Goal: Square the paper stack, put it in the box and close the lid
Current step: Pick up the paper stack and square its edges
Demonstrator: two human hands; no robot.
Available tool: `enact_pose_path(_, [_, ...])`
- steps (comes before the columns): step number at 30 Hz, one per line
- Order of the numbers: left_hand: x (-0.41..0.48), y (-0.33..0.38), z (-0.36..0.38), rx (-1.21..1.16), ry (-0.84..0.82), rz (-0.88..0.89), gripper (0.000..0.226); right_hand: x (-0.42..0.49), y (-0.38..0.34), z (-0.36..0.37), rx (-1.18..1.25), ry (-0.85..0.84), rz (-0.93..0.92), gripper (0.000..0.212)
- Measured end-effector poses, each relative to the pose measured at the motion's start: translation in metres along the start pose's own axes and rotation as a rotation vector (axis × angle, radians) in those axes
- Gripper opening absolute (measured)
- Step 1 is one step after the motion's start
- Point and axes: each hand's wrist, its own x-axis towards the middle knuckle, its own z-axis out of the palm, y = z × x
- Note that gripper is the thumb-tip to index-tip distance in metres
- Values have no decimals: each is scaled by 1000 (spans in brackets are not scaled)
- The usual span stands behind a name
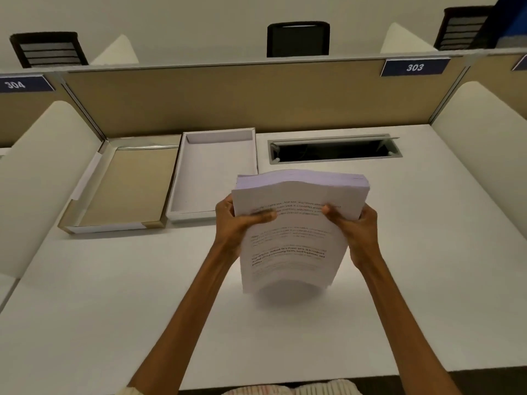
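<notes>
A thick stack of printed white paper (291, 240) stands nearly upright above the white desk (114, 295), its lower edge blurred just over the surface. My left hand (236, 220) grips its left side and my right hand (356, 223) grips its right side, thumbs on the front sheet. The top edges of the sheets look uneven. Behind and left of the stack lies an open white box (214, 178), empty. Its lid (119, 189), tan inside with a white rim, lies upturned to the left of the box.
A tan partition (228, 101) with a "303" label (415, 67) closes the back of the desk. A recessed cable slot (333, 149) sits at the back right. Rounded white side dividers (42, 172) flank the desk. Black chairs (298, 38) stand beyond the partition.
</notes>
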Motion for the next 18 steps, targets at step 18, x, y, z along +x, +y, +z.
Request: enact_pose_path(18, [-6, 5, 39, 65, 248, 219, 31, -3, -13, 10, 82, 154, -212, 44])
